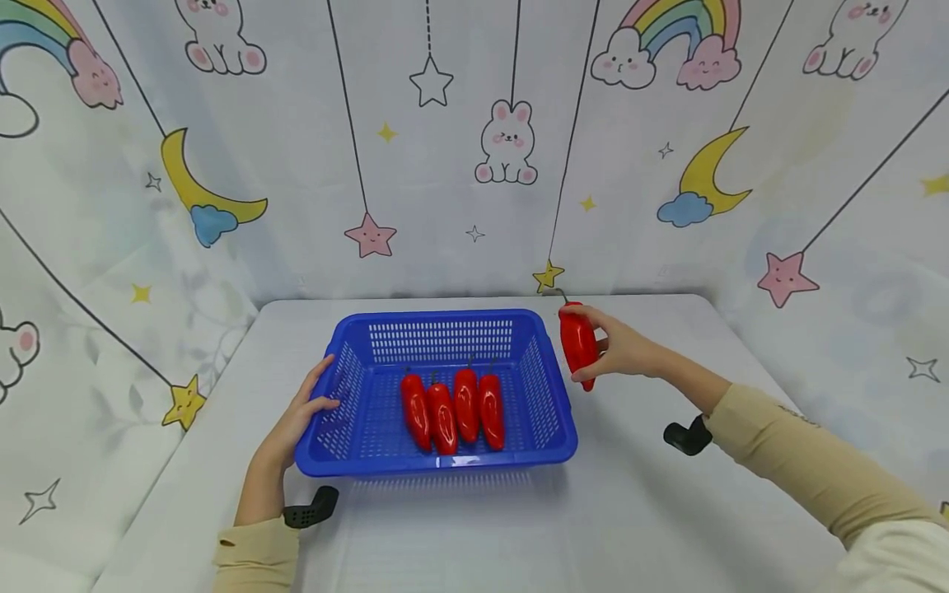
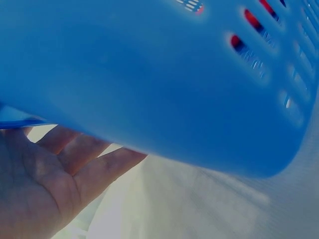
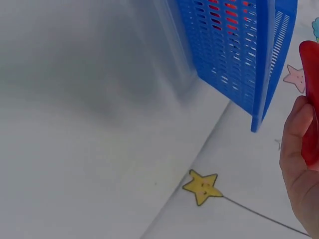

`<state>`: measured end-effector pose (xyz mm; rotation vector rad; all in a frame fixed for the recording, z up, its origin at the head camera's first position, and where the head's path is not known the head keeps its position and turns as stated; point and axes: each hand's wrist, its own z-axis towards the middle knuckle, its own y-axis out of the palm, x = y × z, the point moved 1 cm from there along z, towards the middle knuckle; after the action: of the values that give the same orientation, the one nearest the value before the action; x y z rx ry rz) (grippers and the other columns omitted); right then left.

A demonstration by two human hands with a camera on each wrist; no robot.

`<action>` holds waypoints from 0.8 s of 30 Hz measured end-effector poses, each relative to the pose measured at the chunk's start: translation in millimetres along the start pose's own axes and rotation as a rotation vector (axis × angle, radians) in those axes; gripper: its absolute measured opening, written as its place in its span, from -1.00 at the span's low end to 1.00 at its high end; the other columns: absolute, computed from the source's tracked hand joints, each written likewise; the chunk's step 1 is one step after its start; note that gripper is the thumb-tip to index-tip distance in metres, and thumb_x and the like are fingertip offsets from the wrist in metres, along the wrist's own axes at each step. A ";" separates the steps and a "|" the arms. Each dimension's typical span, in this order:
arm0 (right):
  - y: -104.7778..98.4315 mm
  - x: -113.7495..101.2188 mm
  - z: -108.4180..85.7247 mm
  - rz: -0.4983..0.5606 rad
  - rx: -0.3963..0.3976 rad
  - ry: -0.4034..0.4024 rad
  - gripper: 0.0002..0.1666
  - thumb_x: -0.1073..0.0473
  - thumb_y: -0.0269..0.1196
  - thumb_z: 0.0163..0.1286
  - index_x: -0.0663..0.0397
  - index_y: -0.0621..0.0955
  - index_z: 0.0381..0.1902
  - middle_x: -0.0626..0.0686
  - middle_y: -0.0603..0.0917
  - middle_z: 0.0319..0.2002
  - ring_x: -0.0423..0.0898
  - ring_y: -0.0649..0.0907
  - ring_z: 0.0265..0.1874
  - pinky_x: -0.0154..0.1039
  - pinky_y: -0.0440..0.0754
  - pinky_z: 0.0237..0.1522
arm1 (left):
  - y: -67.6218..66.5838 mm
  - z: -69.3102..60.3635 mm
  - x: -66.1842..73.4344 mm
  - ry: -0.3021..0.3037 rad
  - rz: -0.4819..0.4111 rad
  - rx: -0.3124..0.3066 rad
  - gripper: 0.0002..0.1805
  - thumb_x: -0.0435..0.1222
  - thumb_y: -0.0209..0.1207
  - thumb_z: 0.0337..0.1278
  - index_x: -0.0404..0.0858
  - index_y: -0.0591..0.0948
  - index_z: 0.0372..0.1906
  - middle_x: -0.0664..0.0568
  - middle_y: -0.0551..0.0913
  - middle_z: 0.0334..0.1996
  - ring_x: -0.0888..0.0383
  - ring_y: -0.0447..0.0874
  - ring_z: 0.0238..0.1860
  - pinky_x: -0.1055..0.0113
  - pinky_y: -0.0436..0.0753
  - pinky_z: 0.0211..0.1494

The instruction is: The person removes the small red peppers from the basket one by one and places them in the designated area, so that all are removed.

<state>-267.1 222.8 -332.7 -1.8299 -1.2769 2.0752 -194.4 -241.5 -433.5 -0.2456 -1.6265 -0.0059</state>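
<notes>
A blue plastic basket [image 1: 437, 465] with slotted walls sits on the white table, and several glossy red chili peppers [image 1: 465, 403] lie side by side in it, stems toward the far wall. At the basket's left side, my left hand [image 1: 292, 420] grips the rim; in the left wrist view its fingers [image 2: 107, 167] go behind the basket wall. My right hand [image 1: 619, 346] holds another red chili pepper [image 1: 577, 338] between thumb and fingers, upright with stem on top, just right of the basket and above the table. The right wrist view shows only part of this pepper [image 3: 313, 74].
The white table [image 1: 445, 543] ends at a cloth backdrop [image 1: 460, 272] printed with stars, moons, rabbits and rainbows, which also runs along both sides. Dark devices [image 1: 311, 508] are strapped at both wrists.
</notes>
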 end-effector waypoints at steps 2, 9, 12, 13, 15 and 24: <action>-1.5 3.1 -0.3 0.000 0.003 0.014 0.13 0.29 0.44 -0.10 -0.04 0.08 0.37 0.32 0.24 0.16 0.34 0.47 -0.04 -0.05 0.62 -0.28 | -0.2 -0.3 0.4 -0.002 0.000 0.002 -0.21 -0.30 -0.13 0.16 0.09 -0.18 0.44 -0.13 -0.36 0.42 -0.33 -0.26 0.35 -0.34 0.03 0.16; -3.7 23.5 3.1 -0.027 0.021 0.040 0.13 0.27 0.44 -0.10 -0.03 0.07 0.37 0.33 0.23 0.17 0.35 0.44 -0.01 -0.04 0.61 -0.27 | 0.3 -0.5 1.2 -0.009 0.007 0.006 -0.22 -0.29 -0.14 0.17 0.09 -0.18 0.44 -0.13 -0.38 0.42 -0.33 -0.28 0.35 -0.34 0.01 0.17; -2.6 33.0 5.6 -0.036 0.020 0.036 0.13 0.26 0.44 -0.10 0.00 0.07 0.37 0.34 0.23 0.17 0.36 0.42 0.00 -0.04 0.61 -0.26 | -0.3 0.0 0.8 -0.011 0.009 0.006 -0.22 -0.29 -0.14 0.17 0.10 -0.19 0.44 -0.12 -0.38 0.42 -0.33 -0.29 0.35 -0.34 0.00 0.17; -1.8 36.0 6.6 -0.037 0.018 0.035 0.13 0.27 0.44 -0.10 0.00 0.07 0.36 0.34 0.24 0.17 0.36 0.42 0.00 -0.04 0.61 -0.25 | -0.3 0.1 0.6 -0.010 0.009 0.007 -0.22 -0.29 -0.14 0.17 0.10 -0.19 0.44 -0.13 -0.38 0.42 -0.33 -0.29 0.35 -0.34 0.00 0.17; 0.2 41.9 8.5 -0.044 0.010 0.032 0.12 0.27 0.44 -0.10 0.03 0.07 0.36 0.34 0.24 0.17 0.36 0.40 0.02 -0.03 0.61 -0.24 | -0.4 0.2 0.4 -0.010 0.011 0.009 -0.22 -0.29 -0.14 0.17 0.10 -0.18 0.44 -0.13 -0.38 0.42 -0.33 -0.29 0.35 -0.34 0.02 0.16; 10.2 68.0 18.2 -0.112 -0.022 0.059 0.12 0.25 0.45 -0.13 0.10 0.09 0.34 0.36 0.29 0.13 0.35 0.31 0.10 0.00 0.59 -0.21 | -0.2 -0.6 1.1 -0.009 0.011 0.007 -0.23 -0.29 -0.14 0.17 0.09 -0.18 0.44 -0.13 -0.38 0.42 -0.33 -0.29 0.35 -0.34 0.03 0.16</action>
<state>-296.9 245.3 -393.1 -1.7703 -1.3597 1.9437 -193.9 -241.7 -432.3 -0.2498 -1.6334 0.0093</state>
